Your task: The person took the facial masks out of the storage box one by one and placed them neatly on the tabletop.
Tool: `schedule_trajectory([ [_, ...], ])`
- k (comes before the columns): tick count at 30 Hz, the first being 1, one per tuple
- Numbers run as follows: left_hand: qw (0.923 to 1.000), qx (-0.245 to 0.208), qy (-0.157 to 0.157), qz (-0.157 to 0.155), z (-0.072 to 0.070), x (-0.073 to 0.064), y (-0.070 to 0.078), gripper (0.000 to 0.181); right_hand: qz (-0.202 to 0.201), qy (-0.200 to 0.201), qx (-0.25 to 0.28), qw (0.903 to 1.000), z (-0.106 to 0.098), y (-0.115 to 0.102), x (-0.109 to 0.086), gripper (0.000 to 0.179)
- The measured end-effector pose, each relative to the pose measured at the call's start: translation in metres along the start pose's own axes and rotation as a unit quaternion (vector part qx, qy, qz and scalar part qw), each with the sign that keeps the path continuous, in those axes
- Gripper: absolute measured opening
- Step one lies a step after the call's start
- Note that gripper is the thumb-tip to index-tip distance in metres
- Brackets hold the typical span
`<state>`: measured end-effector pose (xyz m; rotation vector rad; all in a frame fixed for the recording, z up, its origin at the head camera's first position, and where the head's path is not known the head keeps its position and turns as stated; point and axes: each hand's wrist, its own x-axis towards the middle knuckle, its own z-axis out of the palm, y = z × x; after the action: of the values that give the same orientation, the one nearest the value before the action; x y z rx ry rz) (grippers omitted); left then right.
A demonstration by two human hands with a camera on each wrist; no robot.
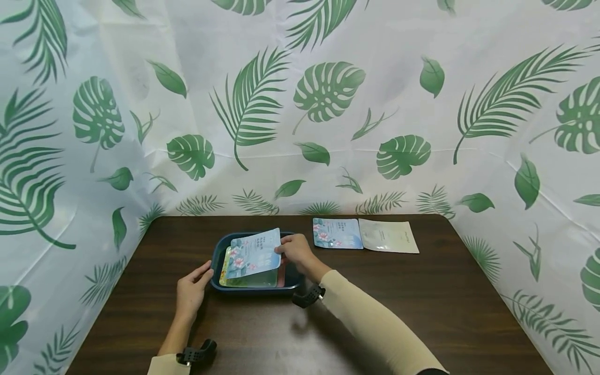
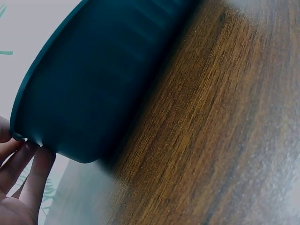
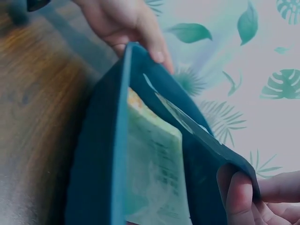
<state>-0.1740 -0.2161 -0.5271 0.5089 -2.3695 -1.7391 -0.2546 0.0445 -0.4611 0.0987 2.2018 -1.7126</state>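
The right grip [image 1: 298,252] pinched a thin, flat packet [image 1: 257,252] over the smooth, round-cornered tray [image 1: 258,291] the left grip [image 1: 191,290] pinched.

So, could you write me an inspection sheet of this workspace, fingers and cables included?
Surface: dark wood-grain table.
Job's things: blue tray holding a green packet; held floral packet tilted over it; second floral packet and cream packet side by side near the table's far edge.
Clutter: nothing seen.
Fingers: right fingers pinch the held floral packet; left fingers touch the tray's end.
Cables: nothing seen.
Surroundings: white backdrop printed with green leaves.
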Motion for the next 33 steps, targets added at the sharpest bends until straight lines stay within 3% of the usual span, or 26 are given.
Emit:
schedule_trajectory([
  [11,0.9998,-0.005,-0.015,-0.009,0.000,-0.002,-0.001,0.039,-0.011,0.010,0.014,0.9998,-0.028,-0.009,0.000,0.020],
  [20,0.9998,-0.007,-0.018,-0.011,-0.001,0.000,-0.001,0.040,-0.034,0.019,0.012,0.9992,-0.071,-0.011,-0.008,0.025],
  [33,0.9998,-0.008,-0.014,-0.011,0.000,0.000,-0.001,0.040,-0.029,0.018,0.006,0.9994,-0.130,-0.003,-0.021,0.034],
])
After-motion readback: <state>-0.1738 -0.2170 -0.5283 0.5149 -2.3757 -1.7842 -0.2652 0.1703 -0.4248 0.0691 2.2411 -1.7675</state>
